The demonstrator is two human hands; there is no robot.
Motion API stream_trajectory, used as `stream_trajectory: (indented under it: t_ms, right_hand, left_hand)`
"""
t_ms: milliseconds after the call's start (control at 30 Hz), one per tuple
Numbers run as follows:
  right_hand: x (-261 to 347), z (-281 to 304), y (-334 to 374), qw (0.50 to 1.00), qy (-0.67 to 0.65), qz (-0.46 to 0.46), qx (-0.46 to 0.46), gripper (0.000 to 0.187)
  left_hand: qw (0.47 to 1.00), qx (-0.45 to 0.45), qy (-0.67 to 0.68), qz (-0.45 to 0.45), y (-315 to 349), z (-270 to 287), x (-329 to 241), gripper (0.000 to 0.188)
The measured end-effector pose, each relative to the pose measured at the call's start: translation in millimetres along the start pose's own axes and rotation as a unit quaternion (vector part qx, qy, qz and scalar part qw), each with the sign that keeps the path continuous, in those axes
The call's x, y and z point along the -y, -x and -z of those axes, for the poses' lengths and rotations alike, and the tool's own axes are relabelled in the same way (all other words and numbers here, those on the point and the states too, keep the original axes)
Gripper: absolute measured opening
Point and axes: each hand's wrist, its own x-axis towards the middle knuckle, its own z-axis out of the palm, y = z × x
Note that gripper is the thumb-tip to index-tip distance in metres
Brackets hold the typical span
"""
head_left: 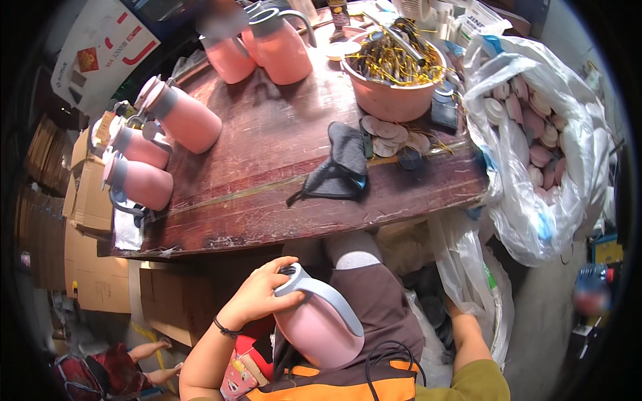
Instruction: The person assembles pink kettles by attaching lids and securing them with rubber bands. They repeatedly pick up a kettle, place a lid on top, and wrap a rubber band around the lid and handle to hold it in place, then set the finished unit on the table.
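Observation:
A pink jug (314, 331) with a pale grey handle and rim lies tilted across my lap. My left hand (261, 294) is closed round its grey neck, fingers over the open mouth. My right arm reaches down beside my leg into a clear plastic bag (461, 250) below the table edge. Plastic folds hide the fingers of my right hand (458, 314). Dark grey parts (435, 307) show inside that bag.
On the wooden table (254, 147) stand several pink jugs (190, 123). A pink tub (394, 103) holds dark pieces with yellow ties. Round discs (388, 134) lie beside a dark cloth (338, 167). A large bag (495, 140) of lids hangs at the right. Another person's limbs (150, 351) appear lower left.

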Motion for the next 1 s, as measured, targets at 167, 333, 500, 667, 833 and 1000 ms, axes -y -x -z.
stream_trajectory:
  t_ms: [167,333,500,667,833,1000]
  right_hand:
    - [-13,2,29,0.995,0.070,0.063,-0.013,0.035]
    - [10,66,76,0.976,-0.008,0.172,-0.133,0.037]
    - [77,178,152,0.750,-0.641,0.147,-0.063,0.034]
    - [174,208,188,0.644,-0.732,0.211,0.071,0.032]
    - [223,227,208,0.740,-0.543,0.289,-0.273,0.053]
    - [234,225,224,0.713,-0.433,0.374,-0.404,0.067]
  left_hand:
    - [0.997,-0.037,0.069,0.023,-1,-6,9,0.040]
    - [0.948,-0.161,0.275,0.028,8,10,36,0.034]
    - [0.829,-0.216,0.507,0.094,24,-18,69,0.057]
    - [0.724,-0.263,0.632,0.083,28,-72,73,0.051]
    - [0.674,-0.281,0.681,0.055,46,-86,90,0.056]
    - [0.647,-0.272,0.712,0.033,47,-90,86,0.058]
